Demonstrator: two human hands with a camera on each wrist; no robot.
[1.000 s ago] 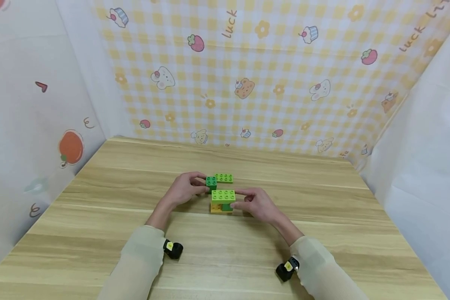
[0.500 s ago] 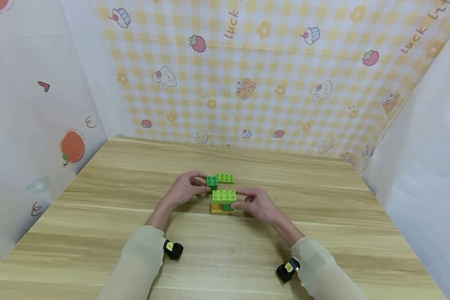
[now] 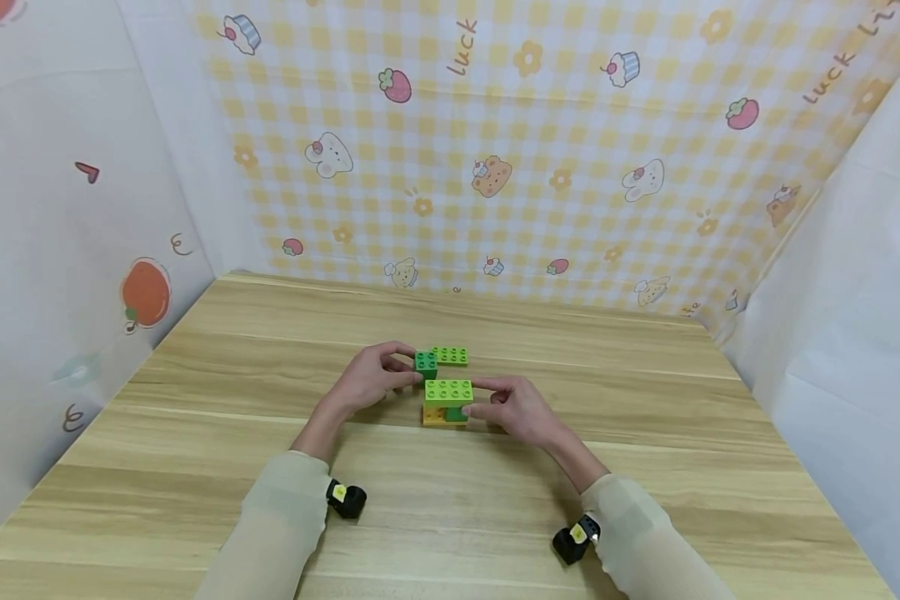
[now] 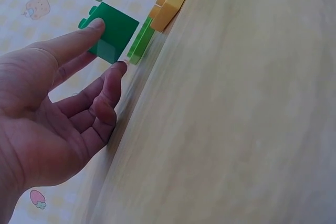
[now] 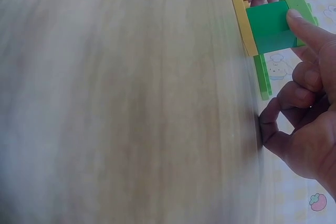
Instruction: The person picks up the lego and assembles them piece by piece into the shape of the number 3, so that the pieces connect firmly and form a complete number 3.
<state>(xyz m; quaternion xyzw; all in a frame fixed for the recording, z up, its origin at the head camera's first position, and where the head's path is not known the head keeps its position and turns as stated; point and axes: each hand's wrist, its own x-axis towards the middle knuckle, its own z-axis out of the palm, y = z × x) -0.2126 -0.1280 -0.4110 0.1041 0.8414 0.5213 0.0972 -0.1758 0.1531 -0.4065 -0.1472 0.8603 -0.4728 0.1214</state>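
Observation:
Between thumb and fingers, my left hand [image 3: 367, 379] pinches a dark green building brick [image 3: 426, 365] with two-by-two studs. In the left wrist view this brick [image 4: 113, 32] is raised above the table, its studs facing up. My right hand [image 3: 521, 408] grips the right end of a small stack, with the thumb [image 5: 296, 19] on its side. The stack has a yellow-orange plate [image 3: 433, 417] at the bottom, a dark green brick [image 5: 270, 24] at its right end, and a lime brick [image 3: 448, 393] across the top. Left of that green brick, a gap shows under the lime one.
A flat lime plate [image 3: 452, 356] lies on the wooden table [image 3: 450, 517] just behind the stack. Patterned cloth [image 3: 450, 192] rises behind the table, and white sheets [image 3: 832, 317] hang at both sides.
The dark green brick in my left hand has shifted slightly right and away from me. My right hand and the stack keep nearly the same place.

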